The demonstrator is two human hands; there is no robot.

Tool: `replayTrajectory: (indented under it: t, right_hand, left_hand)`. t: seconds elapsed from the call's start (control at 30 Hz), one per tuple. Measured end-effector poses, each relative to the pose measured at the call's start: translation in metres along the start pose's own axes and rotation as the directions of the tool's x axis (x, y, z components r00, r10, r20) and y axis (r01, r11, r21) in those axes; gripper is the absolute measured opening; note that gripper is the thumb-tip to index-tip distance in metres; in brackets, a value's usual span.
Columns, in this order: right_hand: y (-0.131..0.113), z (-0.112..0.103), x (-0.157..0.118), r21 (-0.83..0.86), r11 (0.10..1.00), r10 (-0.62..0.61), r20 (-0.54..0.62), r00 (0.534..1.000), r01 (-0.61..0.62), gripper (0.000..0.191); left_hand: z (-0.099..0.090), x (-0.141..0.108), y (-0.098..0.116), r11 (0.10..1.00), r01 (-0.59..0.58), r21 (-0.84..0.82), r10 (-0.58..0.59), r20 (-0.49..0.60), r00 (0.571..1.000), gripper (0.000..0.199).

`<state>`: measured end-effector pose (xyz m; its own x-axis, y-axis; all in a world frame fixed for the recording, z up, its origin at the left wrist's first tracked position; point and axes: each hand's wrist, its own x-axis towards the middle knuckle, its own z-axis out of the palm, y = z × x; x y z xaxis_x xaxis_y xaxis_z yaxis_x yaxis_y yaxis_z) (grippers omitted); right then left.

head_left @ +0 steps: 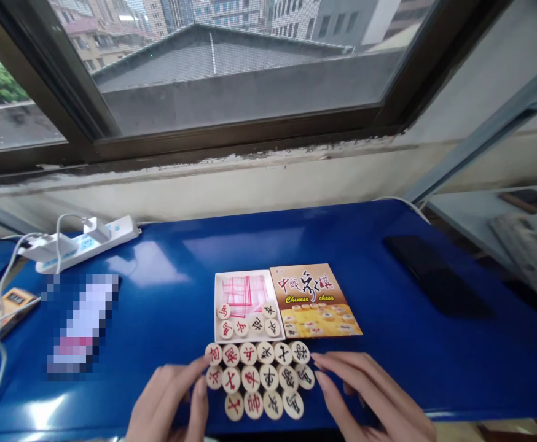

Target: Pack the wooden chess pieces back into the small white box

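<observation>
Three rows of round Chinese chess pieces lie close together near the table's front edge. Red characters mark those on the left, black ones those on the right. My left hand is at the left end of the rows, thumb and index finger apart, the index fingertip at a red piece. At the right end is my right hand, its fingers spread and fingertips beside a black piece. Just behind the rows stands an open white box with several pieces and a folded red-lined sheet inside.
The printed box lid lies right of the box on the blue table. Further right is a dark flat object. A power strip with cables, a small carton and a pixelated item are at left.
</observation>
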<state>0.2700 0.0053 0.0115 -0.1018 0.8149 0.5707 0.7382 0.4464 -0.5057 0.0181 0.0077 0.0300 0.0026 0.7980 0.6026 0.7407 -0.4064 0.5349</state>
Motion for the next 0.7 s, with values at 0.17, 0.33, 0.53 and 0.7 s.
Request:
replayTrajectory:
  t: [0.17,0.33,0.53,0.7]
  right_hand:
    - [0.012,0.011,0.043,-0.031,0.998,-0.047,0.091,0.995,0.05,0.013]
    - [0.015,0.021,0.077,-0.134,0.991,0.035,0.381,0.924,0.018,0.012]
    - [0.01,0.032,0.089,-0.217,0.976,0.098,0.425,0.9,-0.004,0.005]
    - [0.01,0.039,0.088,-0.201,0.979,0.057,0.396,0.916,0.026,0.008]
  left_hand:
    - [0.014,0.039,-0.02,0.973,-0.025,0.23,-0.023,0.203,0.979,0.018]
    - [0.027,0.055,-0.019,0.896,-0.008,0.445,-0.152,0.323,0.934,0.021]
    - [0.032,0.059,-0.018,0.867,-0.019,0.498,-0.198,0.38,0.904,0.017]
    - [0.037,0.061,-0.02,0.89,-0.065,0.451,-0.107,0.345,0.933,0.021]
